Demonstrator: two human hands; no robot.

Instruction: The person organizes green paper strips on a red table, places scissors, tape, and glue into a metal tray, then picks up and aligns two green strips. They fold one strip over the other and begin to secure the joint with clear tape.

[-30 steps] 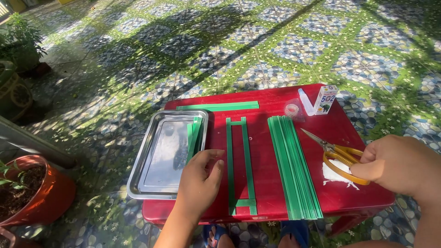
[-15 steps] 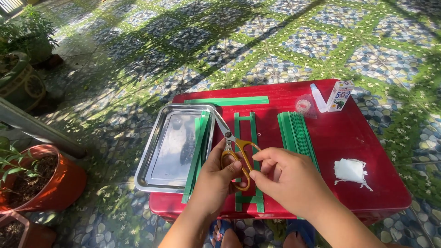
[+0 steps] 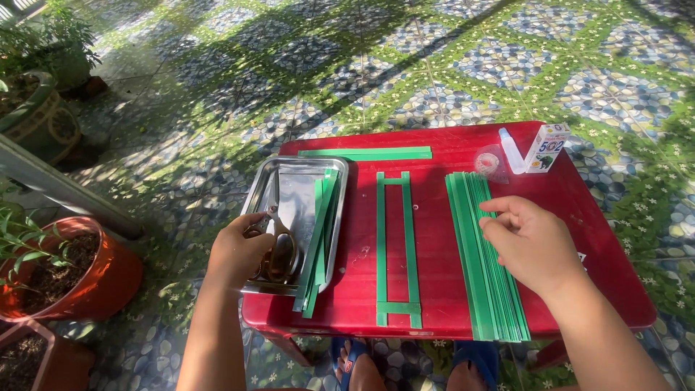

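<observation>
Fingers of the left hand (image 3: 239, 253) curl around scissors (image 3: 279, 242) over the steel tray (image 3: 289, 190) at the table's left edge; right hand (image 3: 532, 242), fingers loosely bent, rests on the green strips (image 3: 481, 275) near the right edge, steadying them

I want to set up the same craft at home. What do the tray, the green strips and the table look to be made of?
Tray: probably stainless steel, shiny and mirror-like in the sun. Green strips: thin and flat with a slight sheen, plastic or coated paper; cannot tell which. Table: probably moulded plastic, smooth glossy red.

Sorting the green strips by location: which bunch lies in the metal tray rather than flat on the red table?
The green strips leaning over the metal tray's right edge, beside the left hand with scissors.
</observation>
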